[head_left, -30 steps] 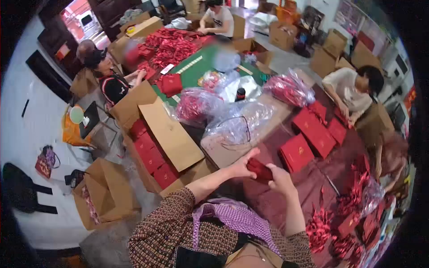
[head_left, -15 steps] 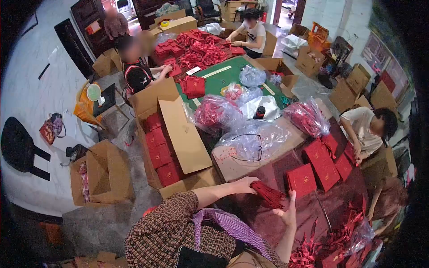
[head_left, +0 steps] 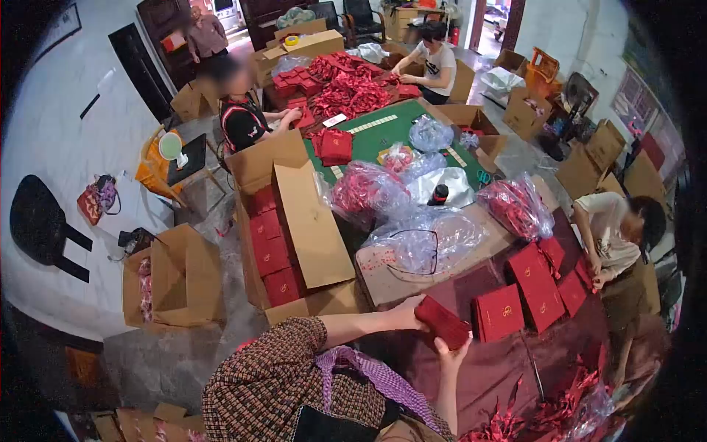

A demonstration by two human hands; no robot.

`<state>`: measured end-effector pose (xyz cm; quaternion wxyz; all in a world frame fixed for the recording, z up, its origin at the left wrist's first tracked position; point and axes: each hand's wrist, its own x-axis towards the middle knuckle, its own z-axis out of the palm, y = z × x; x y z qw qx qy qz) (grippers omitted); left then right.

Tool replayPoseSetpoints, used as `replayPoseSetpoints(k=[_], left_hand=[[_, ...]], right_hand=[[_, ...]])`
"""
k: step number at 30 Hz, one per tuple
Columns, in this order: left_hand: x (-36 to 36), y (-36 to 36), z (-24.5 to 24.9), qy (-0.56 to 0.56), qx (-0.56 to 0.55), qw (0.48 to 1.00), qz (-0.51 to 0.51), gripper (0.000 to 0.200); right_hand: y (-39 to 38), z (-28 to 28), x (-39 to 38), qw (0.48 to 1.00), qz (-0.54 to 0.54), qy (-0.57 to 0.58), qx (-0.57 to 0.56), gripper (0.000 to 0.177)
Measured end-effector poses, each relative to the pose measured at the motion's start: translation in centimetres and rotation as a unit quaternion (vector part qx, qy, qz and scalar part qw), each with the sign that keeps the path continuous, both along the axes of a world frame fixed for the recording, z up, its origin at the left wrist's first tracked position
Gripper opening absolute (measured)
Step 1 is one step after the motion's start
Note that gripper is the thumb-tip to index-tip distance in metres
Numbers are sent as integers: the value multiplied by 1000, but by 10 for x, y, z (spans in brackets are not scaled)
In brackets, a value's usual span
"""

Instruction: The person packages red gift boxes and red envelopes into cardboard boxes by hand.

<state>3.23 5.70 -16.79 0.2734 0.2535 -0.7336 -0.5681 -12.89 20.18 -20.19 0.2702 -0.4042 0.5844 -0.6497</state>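
Between my two hands is a stack of flat red packets (head_left: 442,322), its many thin edges pressed together. My left hand (head_left: 407,313) grips the upper left end of the stack. At its lower right end, my right hand (head_left: 451,357) is closed around the edge, thumb up. Just right of the stack, red packets with a gold emblem (head_left: 499,313) lie on the dark red tabletop (head_left: 471,398). A longer pile of the same red packets (head_left: 536,286) sits beyond them.
An open carton (head_left: 313,228) filled with red packets stands to my left. Plastic bags (head_left: 423,239) and a dark bottle (head_left: 438,195) lie ahead. Red ribbons (head_left: 508,416) are heaped at the near right. Co-workers sit around the table, one (head_left: 611,228) at the right.
The stack has turned from fanned edges to a squarer block. My right hand has moved left and down and now closes on its lower end. The view has shifted slightly.
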Motion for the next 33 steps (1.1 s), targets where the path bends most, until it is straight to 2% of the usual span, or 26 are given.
replayPoseSetpoints(k=[1, 2, 4, 5, 7, 8, 9, 11, 12, 13, 15, 16, 19, 20, 22, 23, 24, 25, 26, 27, 28, 30, 31, 33], left_hand=[[-1, 0, 13, 41, 40, 998, -1, 62], [0, 0, 23, 83, 81, 993, -2, 62], [0, -2, 37, 62, 16, 997, 36, 59], [2, -6, 52, 66, -24, 997, 36, 59], [6, -10, 91, 101, -67, 991, 62, 62], [4, -11, 95, 130, -88, 984, 88, 63], [4, -10, 95, 105, -90, 986, 97, 63], [12, -11, 109, 97, -50, 993, 42, 84], [10, -11, 96, 93, -49, 993, 53, 84], [13, -8, 99, 94, -45, 993, 51, 84], [21, -5, 106, 104, -104, 984, 103, 62], [25, -5, 112, 114, -91, 983, 109, 65], [23, -2, 110, 154, -116, 970, 146, 68], [28, 1, 117, 41, -75, 989, 117, 73], [25, -2, 134, 31, -114, 986, 121, 70], [22, -3, 138, 107, 108, 986, 72, 65], [14, -6, 122, 142, 142, 978, 59, 54], [23, -18, 140, -112, 11, 992, 57, 50], [26, -23, 153, -17, 79, 997, -9, 46], [26, -33, 136, -107, 97, 988, -47, 51], [27, -36, 137, -160, 54, 985, -23, 53], [35, -45, 128, -41, 121, 987, -102, 60], [38, -36, 147, -70, 154, 983, -75, 60], [35, -31, 137, -3, 191, 979, -78, 58]], right_hand=[[-7, 34, 16, 999, -38, -32, -7, 78], [-12, 41, 21, 999, -37, -31, -4, 78], [-16, 50, 24, 989, -132, -59, 8, 71], [-21, 63, 24, 991, -121, -48, -20, 67], [-23, 72, 21, 993, -114, -34, -10, 75], [-22, 46, 14, 985, -160, 44, -47, 76], [-22, 59, 17, 985, -163, 45, -42, 76], [-30, 104, 25, 988, -111, -26, -103, 74], [-27, 115, 22, 992, -78, 35, -91, 79], [-26, 119, 21, 992, -80, 37, -87, 79], [-24, 127, 21, 993, 28, 61, -93, 81], [-22, 137, 33, 995, 31, 30, -95, 80], [-20, 124, 30, 997, 12, 57, -42, 77], [-21, 120, 30, 1000, -20, 5, 1, 71], [-26, 119, 33, 998, -48, -41, -1, 65], [-33, 127, 42, 995, -69, -74, -16, 60], [-34, 133, 43, 995, -62, -78, -3, 55], [-38, 126, 39, 991, -48, -117, 40, 52], [-42, 147, 54, 982, -83, -163, 38, 52], [-38, 132, 46, 970, -78, -226, 50, 54], [-38, 137, 49, 963, -76, -257, 26, 57], [-34, 127, 46, 962, -89, -255, 46, 57], [-32, 134, 49, 963, -90, -248, 62, 56], [-29, 143, 56, 959, -74, -263, 75, 55]])
